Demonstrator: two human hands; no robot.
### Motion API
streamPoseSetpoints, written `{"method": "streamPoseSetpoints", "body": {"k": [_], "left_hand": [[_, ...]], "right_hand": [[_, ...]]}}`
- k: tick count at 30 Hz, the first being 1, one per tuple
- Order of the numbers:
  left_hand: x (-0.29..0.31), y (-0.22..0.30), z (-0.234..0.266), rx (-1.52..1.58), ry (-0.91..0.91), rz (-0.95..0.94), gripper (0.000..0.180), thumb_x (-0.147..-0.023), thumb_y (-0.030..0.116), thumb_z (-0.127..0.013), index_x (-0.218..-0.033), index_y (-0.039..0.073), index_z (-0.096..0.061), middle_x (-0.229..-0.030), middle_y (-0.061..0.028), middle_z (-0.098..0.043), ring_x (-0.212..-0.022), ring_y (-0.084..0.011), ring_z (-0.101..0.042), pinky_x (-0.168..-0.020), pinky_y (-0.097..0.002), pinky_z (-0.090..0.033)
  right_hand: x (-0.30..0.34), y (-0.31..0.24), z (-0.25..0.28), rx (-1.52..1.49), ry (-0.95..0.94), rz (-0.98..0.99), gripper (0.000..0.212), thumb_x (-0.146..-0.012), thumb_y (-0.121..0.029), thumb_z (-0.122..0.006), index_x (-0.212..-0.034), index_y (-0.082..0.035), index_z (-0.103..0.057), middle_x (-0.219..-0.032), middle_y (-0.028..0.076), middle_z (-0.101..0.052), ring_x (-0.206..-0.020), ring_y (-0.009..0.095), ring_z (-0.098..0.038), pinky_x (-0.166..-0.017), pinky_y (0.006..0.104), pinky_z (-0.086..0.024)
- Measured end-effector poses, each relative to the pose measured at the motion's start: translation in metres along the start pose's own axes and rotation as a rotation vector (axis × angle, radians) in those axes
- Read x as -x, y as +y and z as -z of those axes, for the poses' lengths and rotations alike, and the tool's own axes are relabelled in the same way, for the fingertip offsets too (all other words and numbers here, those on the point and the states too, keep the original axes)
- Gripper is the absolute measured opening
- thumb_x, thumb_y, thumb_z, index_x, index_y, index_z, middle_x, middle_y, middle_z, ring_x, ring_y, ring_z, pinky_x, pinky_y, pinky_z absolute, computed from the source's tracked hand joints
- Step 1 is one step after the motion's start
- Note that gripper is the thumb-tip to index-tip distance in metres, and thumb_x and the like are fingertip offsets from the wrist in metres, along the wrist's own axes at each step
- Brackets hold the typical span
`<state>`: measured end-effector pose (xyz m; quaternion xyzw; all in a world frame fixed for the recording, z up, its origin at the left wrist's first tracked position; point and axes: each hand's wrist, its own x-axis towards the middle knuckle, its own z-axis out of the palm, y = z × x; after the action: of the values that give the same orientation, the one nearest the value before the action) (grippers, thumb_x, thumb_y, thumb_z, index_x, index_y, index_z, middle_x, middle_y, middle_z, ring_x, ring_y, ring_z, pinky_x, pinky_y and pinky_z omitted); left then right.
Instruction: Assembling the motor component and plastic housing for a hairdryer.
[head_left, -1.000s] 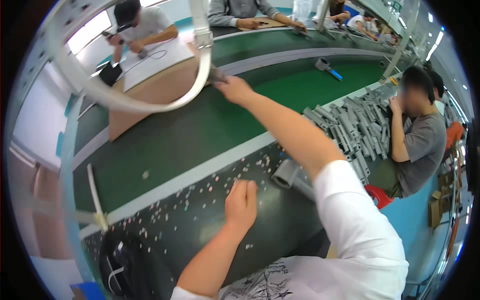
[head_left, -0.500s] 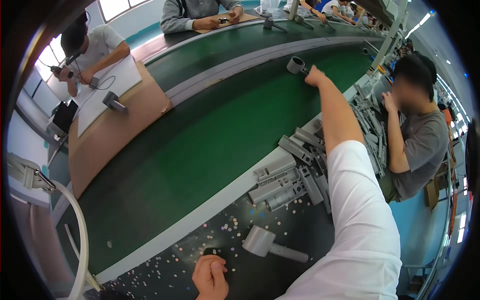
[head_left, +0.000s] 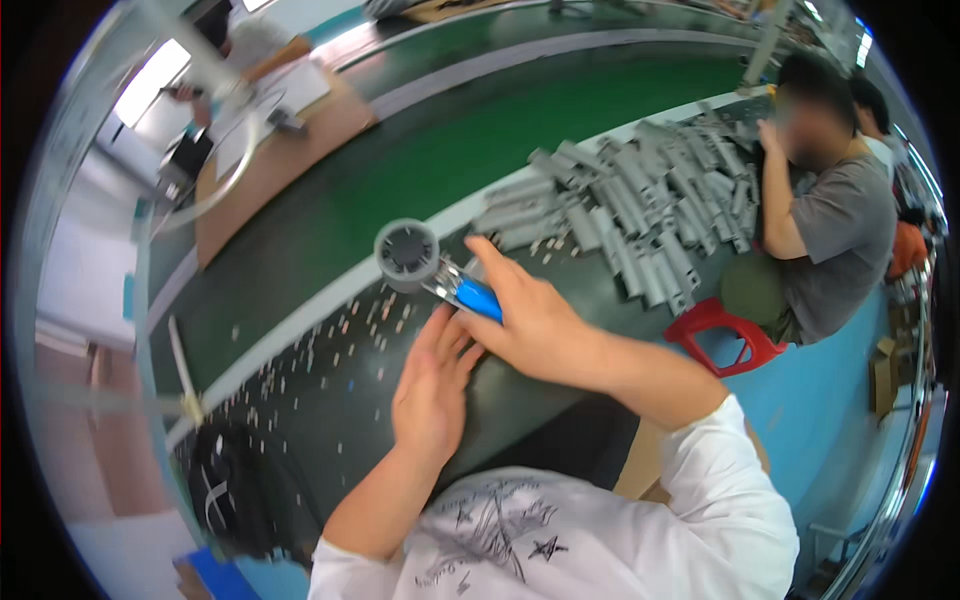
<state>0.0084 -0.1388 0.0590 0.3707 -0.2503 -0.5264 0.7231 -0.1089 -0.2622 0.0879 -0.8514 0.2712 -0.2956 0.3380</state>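
Observation:
A hair-dryer-shaped grey unit [head_left: 390, 268] with a round, dark-vented head is raised over the dark worktable. Its handle is exposed, showing metallic parts and a bright blue section [head_left: 478, 299]. My right hand [head_left: 535, 325] grips it around the blue part, thumb side up. Just below the handle is my left hand [head_left: 430, 385], fingers stretched and slightly apart, their tips close to the handle; whether they touch it I cannot tell. Motion blurs the scene a little.
Many grey handle shells [head_left: 640, 190] are heaped at the right. Small pale bits [head_left: 375, 310] dot the worktable [head_left: 350, 385]. A green conveyor belt [head_left: 420, 180] runs beyond it. Nearby are a seated co-worker [head_left: 840, 220], a red stool [head_left: 725, 335] and a black bag [head_left: 240, 490].
My right hand has come back from the far belt and now holds the grey unit close in front of me. My left hand has uncurled and risen towards it. The view has shifted.

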Motion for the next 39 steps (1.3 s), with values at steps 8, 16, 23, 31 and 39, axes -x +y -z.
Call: {"method": "streamPoseSetpoints", "body": {"k": [8,16,23,31,39], "left_hand": [[0.068,-0.004,0.009,0.163,0.07,0.151,0.043,-0.105,0.028,-0.037,-0.137,-0.001,-0.041,-0.124,-0.0134,-0.057,-0.114,-0.0245,-0.056,-0.102,-0.0413,-0.042],[0.103,-0.009,0.028,0.223,0.145,0.23,0.046,-0.105,0.035,-0.035,-0.136,0.002,-0.044,-0.108,-0.0102,-0.06,-0.092,-0.024,-0.061,-0.073,-0.0359,-0.053],[0.11,-0.016,0.059,0.357,0.08,0.217,0.055,-0.104,0.045,-0.03,-0.132,0.001,-0.047,-0.099,-0.0067,-0.058,-0.072,-0.0194,-0.054,-0.056,-0.0308,-0.044],[0.125,-0.007,0.068,0.294,0.198,0.184,0.048,-0.104,0.039,-0.035,-0.13,0.002,-0.049,-0.097,-0.0059,-0.057,-0.071,-0.0152,-0.053,-0.053,-0.0272,-0.044],[0.131,-0.013,0.071,0.326,0.142,0.22,0.047,-0.104,0.037,-0.034,-0.131,0.001,-0.048,-0.097,-0.0054,-0.057,-0.072,-0.0153,-0.053,-0.053,-0.0274,-0.044]], "right_hand": [[0.115,-0.05,-0.063,-0.109,0.058,-0.009,0.074,-0.084,-0.018,-0.068,-0.142,0.005,-0.028,-0.111,0.021,-0.059,-0.093,0.037,-0.061,-0.078,0.0418,-0.051],[0.112,0.02,-0.028,0.087,0.424,-0.107,0.018,-0.09,-0.006,-0.059,-0.107,-0.001,-0.062,-0.09,0.013,-0.061,-0.073,0.024,-0.059,-0.067,0.0331,-0.048],[0.024,0.085,-0.004,0.513,0.38,-0.084,0.024,-0.089,-0.019,-0.061,-0.109,-0.004,-0.062,-0.099,0.014,-0.063,-0.087,0.029,-0.064,-0.073,0.0404,-0.052],[-0.014,0.109,0.012,1.076,0.122,-0.45,0.026,-0.086,-0.025,-0.064,-0.1,-0.004,-0.061,-0.101,0.014,-0.063,-0.097,0.033,-0.062,-0.082,0.0439,-0.053],[0.042,0.11,0.011,0.965,0.295,-0.057,0.013,-0.081,-0.008,-0.061,-0.093,-0.008,-0.065,-0.1,0.014,-0.061,-0.092,0.032,-0.06,-0.079,0.0419,-0.051]]}}
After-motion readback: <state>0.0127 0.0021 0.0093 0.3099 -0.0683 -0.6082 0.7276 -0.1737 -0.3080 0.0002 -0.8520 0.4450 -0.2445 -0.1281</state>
